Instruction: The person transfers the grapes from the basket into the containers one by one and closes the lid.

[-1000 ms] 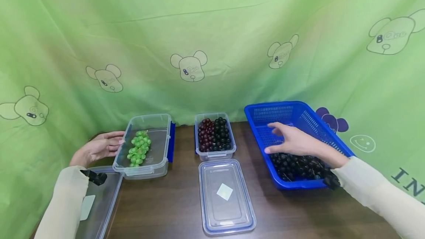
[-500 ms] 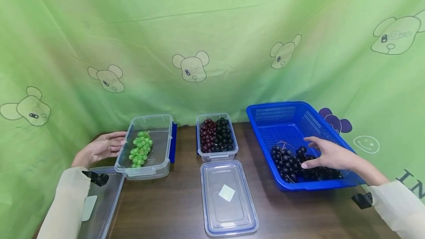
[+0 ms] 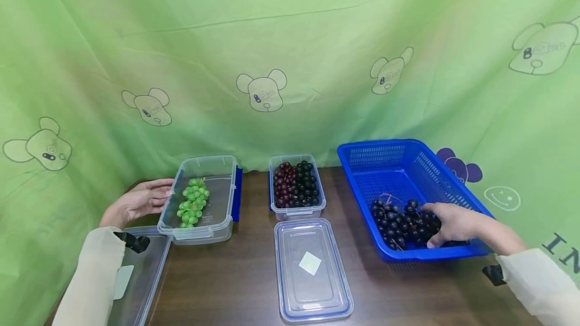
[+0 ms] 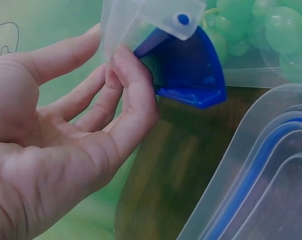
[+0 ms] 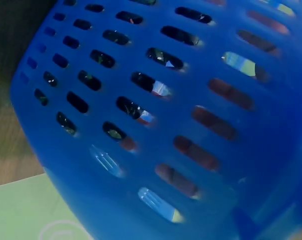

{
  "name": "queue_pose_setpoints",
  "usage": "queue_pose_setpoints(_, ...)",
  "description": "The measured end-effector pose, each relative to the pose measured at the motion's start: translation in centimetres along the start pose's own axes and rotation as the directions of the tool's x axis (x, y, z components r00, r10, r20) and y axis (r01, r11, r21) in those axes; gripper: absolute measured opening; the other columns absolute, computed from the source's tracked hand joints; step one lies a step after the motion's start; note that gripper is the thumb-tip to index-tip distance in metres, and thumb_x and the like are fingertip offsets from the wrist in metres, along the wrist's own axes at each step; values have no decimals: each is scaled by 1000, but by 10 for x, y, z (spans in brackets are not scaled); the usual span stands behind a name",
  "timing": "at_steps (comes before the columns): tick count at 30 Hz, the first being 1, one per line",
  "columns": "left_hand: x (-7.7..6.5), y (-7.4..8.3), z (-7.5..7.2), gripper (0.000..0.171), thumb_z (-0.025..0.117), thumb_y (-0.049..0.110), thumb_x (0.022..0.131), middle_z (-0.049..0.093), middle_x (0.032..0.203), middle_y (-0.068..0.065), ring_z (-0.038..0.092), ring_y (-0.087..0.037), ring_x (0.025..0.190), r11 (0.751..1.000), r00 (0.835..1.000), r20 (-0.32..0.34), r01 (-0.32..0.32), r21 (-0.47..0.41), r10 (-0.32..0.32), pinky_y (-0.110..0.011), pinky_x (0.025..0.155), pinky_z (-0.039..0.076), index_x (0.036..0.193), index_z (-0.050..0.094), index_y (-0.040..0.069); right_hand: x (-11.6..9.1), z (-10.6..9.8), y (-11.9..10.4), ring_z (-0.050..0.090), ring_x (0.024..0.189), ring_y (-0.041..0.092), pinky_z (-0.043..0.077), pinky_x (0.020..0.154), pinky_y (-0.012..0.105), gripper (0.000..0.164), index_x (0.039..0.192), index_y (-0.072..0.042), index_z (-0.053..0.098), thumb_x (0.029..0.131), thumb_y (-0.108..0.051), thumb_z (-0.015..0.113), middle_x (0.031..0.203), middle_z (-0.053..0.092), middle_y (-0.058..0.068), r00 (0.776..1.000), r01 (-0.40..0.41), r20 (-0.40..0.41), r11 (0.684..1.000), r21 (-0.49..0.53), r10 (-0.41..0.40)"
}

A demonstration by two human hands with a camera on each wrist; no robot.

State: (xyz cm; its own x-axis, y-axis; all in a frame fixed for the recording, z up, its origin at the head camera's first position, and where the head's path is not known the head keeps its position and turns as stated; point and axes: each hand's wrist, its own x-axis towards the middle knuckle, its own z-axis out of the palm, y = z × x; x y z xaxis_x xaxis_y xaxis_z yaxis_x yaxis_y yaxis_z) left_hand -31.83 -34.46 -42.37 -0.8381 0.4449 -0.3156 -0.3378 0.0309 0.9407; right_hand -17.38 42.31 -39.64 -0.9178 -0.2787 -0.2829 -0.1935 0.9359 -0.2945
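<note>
My left hand (image 3: 142, 199) rests its fingers against the left side of a clear plastic container (image 3: 217, 230) that holds a bunch of green grapes (image 3: 194, 201). In the left wrist view, fingertips touch the container's wall by a blue latch flap (image 4: 191, 75). At the right, my right hand (image 3: 457, 225) reaches low into a blue basket (image 3: 378, 175). Its thumb and fingers curl round a bunch of black grapes (image 3: 419, 225), and some fingertips are hidden among them. The right wrist view is filled by the basket's slotted wall (image 5: 140, 115), which hides most of that hand.
A smaller clear container (image 3: 299, 213) with dark red and black grapes stands in the middle. In front of it lies a clear lid (image 3: 312, 286) with a pale square label. Another lid (image 3: 140, 275) lies under the left forearm. A green curtain (image 3: 272, 29) hangs behind the table.
My right hand has moved right and down from above the basket into the black grapes, and its fingers have closed in round them. The left hand stays at the green grapes' container.
</note>
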Motion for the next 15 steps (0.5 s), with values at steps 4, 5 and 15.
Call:
queue_pose_setpoints(4, 1, -1, -1, 34, 57, 7, 108, 80, 114, 2, 77, -12, 103, 1000, 1000, 0, 4, -1, -4, -31, 89, 64, 139, 54, 21, 0, 5, 1, 49, 126, 67, 49, 98, 74, 94, 138, 17, 53, 70, -33, 96, 136, 52, 47, 1000, -18, -9, 1000, -16, 18)
queue_pose_setpoints(5, 2, -1, -1, 34, 57, 7, 108, 80, 114, 2, 77, -12, 103, 1000, 1000, -4, 7, -4, -7, -31, 88, 64, 138, 54, 21, 1, 7, 1, 50, 124, 66, 49, 97, 73, 94, 137, 17, 54, 70, -34, 96, 135, 54, 46, 1000, -20, -10, 1000, -23, 20)
queue_pose_setpoints(15, 0, -1, 1, 40, 55, 8, 109, 79, 115, 4, 76, -12, 105, 1000, 1000, -2, -1, -13, 1, -32, 90, 64, 147, 47, 17, 16, 3, 8, 67, 105, 48, 59, 82, 56, 73, 126, 14, 66, 70, -23, 96, 124, 67, 39, 996, -23, -91, 998, -59, 18)
